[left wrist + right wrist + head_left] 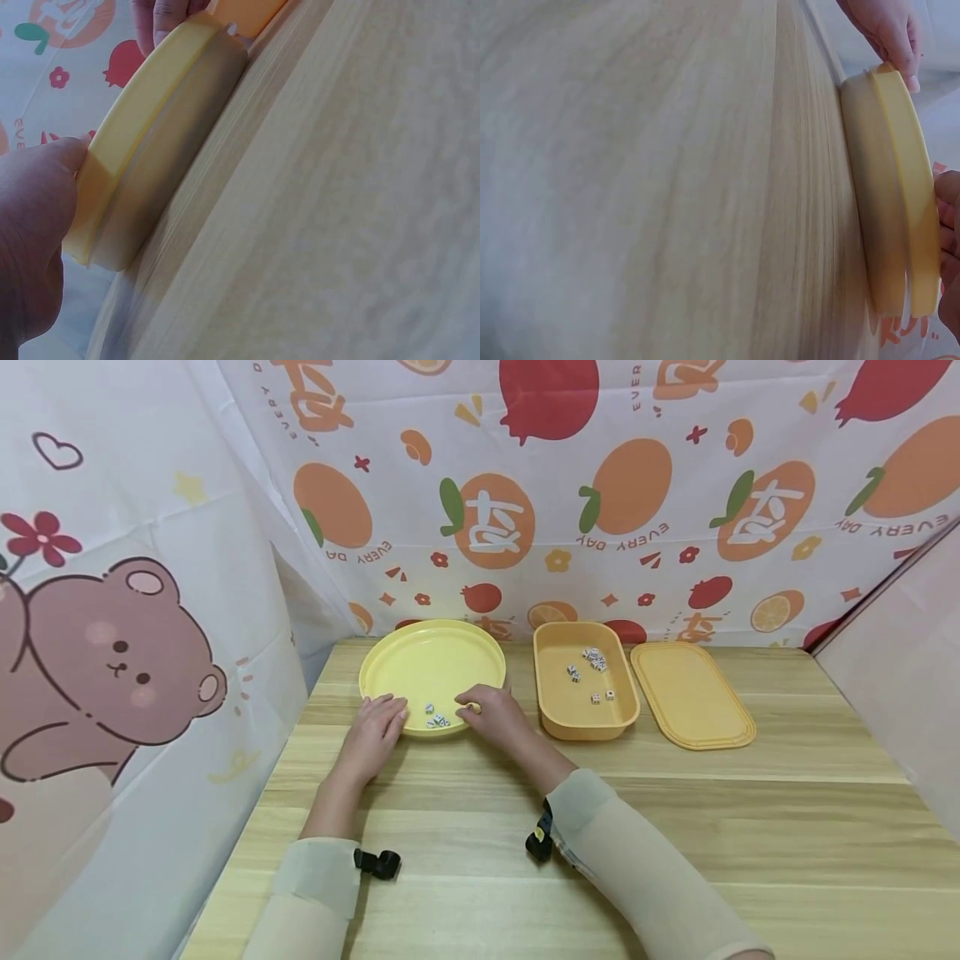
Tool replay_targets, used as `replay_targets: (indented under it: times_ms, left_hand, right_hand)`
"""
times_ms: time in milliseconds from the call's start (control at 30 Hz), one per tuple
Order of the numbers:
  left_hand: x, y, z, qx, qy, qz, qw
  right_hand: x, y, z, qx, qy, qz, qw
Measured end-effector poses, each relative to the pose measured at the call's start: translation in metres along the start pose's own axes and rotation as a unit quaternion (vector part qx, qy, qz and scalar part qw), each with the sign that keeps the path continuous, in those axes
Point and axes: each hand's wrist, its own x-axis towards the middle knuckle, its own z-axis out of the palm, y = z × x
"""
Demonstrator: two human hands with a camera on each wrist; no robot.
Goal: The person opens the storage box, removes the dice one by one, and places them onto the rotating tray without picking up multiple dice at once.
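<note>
My left hand (375,735) rests at the near left rim of a round yellow tray (427,652), fingers fairly straight and pointing forward. In the left wrist view, its thumb (69,152) lies against the tray's rim. Several small white dice (437,722) with dark pips lie inside the tray at its near side, between both hands. Over the near right part of the tray is my right hand (491,714), its fingers bent and the thumb brought close to the index finger. I cannot tell whether a die is between those fingertips.
Right of the tray stands a deep orange box (555,710) with several dice (595,657) on its floor. Its flat orange lid (693,693) lies farther right on the wooden table (465,860). A fruit-print cloth (555,510) hangs behind, and a bear-print cloth (127,652) hangs at left.
</note>
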Motion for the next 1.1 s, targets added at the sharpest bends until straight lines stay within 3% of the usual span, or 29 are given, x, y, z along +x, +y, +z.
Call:
replay_targets:
  times_ms: [300, 467, 633, 900, 1000, 1100]
  left_hand:
    - [-0.002, -0.001, 0.003, -0.005, -0.003, -0.006, 1.0000]
    - [-0.002, 0.000, 0.002, -0.004, -0.004, -0.007, 1.0000]
    - [0.000, 0.001, -0.002, 0.000, 0.000, -0.003, 1.0000]
    - [0.002, -0.001, -0.004, 0.004, 0.002, 0.007, 1.0000]
    - [0.001, -0.002, -0.003, 0.002, -0.002, 0.002, 1.0000]
    - [0.000, -0.002, -0.001, 0.002, -0.007, -0.003, 1.0000]
  right_hand:
    - [-0.002, 0.003, -0.001, -0.035, -0.021, -0.013, 0.999]
    - [-0.003, 0.009, -0.011, -0.049, -0.021, -0.003, 0.999]
    - [-0.007, 0.019, -0.036, -0.062, -0.005, 0.014, 0.998]
    - [-0.011, 0.044, -0.092, -0.071, 0.044, -0.003, 0.996]
    - [-0.014, 0.064, -0.111, -0.098, 0.030, 0.015, 0.995]
    - [-0.020, 0.085, -0.127, -0.128, -0.020, 0.068, 0.989]
